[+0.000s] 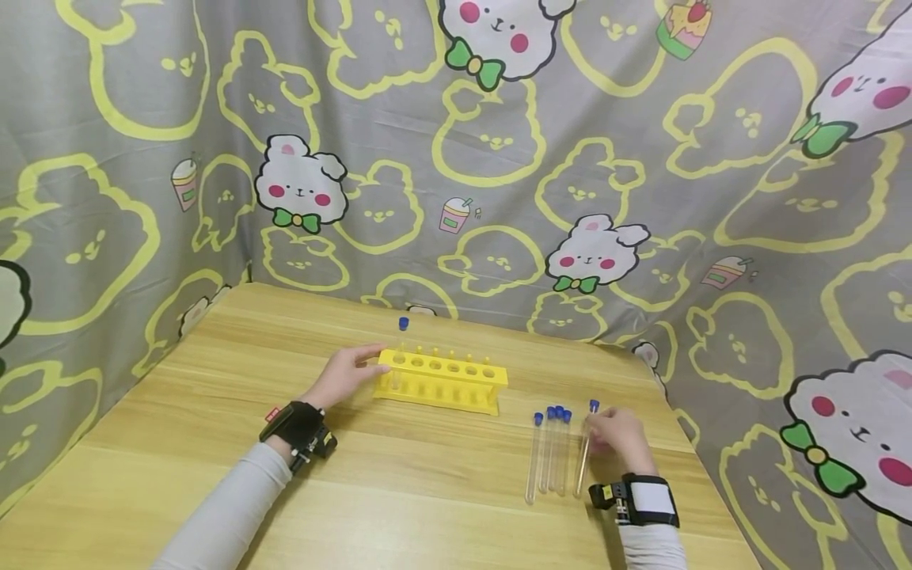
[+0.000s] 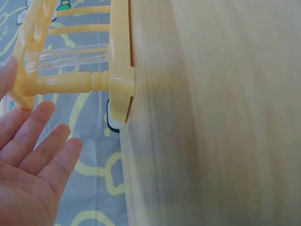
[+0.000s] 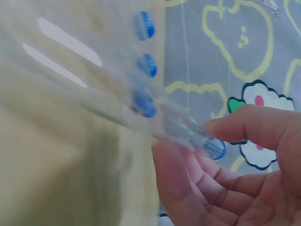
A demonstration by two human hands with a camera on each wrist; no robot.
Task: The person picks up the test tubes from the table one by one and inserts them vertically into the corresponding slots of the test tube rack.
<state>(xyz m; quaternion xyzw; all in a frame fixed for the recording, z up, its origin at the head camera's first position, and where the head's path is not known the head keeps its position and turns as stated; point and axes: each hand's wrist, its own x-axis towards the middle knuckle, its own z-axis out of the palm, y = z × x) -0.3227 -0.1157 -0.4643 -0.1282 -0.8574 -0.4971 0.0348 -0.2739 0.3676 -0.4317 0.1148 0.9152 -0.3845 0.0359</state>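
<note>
Bench [image 1: 399,491] of pale wood carries everything we see, and we take the yellow rack [image 1: 442,381] standing on it as our landmark. One capped tube [image 1: 401,342] stands upright in the rack's leftmost hole, its blue cap above the top plate; in the left wrist view we see its clear body passing between the rack's plates.

Our left hand [image 1: 344,374] lies against the left end of the rack. Its fingers [image 2: 33,141] are straight and spread loosely, holding nothing, with the fingertips touching or just beside the rack's top plate; we cannot tell which.

To the right of the rack and nearer to us, a row of four tubes [image 1: 547,451] lies flat on the bench, side by side, blue caps pointing toward the rack's side. Just right of that row, our right hand [image 1: 618,438] holds a fifth tube, the pinched tube [image 1: 586,447]. In the right wrist view its fingers [image 3: 254,129] and thumb are curled and pinch this tube close to its blue cap, while its far end is blurred, so we cannot tell whether it rests on the bench.

Behind the rack hangs a grey curtain [image 1: 641,158] printed with yellow outlines and white bears.
</note>
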